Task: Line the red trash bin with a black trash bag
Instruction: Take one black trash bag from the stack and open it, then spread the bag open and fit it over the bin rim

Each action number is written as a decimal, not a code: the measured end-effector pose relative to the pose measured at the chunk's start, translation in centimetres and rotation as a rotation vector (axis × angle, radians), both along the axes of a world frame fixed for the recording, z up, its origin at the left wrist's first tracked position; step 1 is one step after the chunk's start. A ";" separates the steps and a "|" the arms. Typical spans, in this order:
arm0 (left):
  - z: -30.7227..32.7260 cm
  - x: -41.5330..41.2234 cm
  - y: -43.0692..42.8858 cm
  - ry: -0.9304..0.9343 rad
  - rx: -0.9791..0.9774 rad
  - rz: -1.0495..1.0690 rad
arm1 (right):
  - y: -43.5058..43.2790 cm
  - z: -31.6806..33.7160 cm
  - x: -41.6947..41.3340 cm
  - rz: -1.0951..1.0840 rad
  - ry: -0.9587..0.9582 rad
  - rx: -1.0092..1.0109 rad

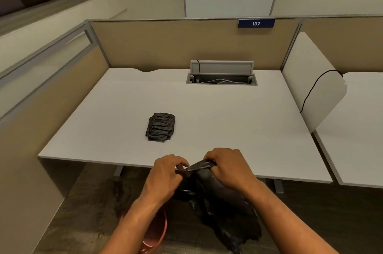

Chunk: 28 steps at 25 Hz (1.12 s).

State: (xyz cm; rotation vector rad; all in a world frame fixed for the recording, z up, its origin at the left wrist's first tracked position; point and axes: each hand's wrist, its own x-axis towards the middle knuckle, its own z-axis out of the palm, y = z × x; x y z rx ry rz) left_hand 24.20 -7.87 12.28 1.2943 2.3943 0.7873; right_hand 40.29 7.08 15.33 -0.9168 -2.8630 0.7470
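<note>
A black trash bag (223, 210) hangs crumpled below the desk's front edge. My left hand (165, 172) and my right hand (226, 165) both pinch its top edge, close together, with a strip of plastic stretched between them. The red trash bin (157, 231) stands on the floor under my left forearm, which hides most of it. Only part of its rim and inside shows. The bag hangs to the right of the bin, not inside it.
A folded stack of black bags (160, 126) lies on the white desk (228, 121). An open cable tray (221, 78) sits at the desk's back. Beige partitions close in the back and left. A white divider (310, 79) with a black cable stands on the right.
</note>
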 end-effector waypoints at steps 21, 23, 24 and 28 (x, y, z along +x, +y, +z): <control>-3.8 1.3 -10.3 -0.049 0.167 0.559 | -4.8 -6.4 -0.7 0.154 0.146 -0.057; -3.7 1.0 -10.4 0.031 0.197 0.412 | -8.3 -6.0 -3.6 0.268 0.099 0.013; -3.6 0.5 -10.7 0.071 0.203 0.356 | -9.7 -6.1 -5.1 0.312 0.060 0.052; -4.6 -2.3 -13.9 0.225 0.064 0.136 | -12.0 -6.7 -9.3 0.256 0.009 -0.032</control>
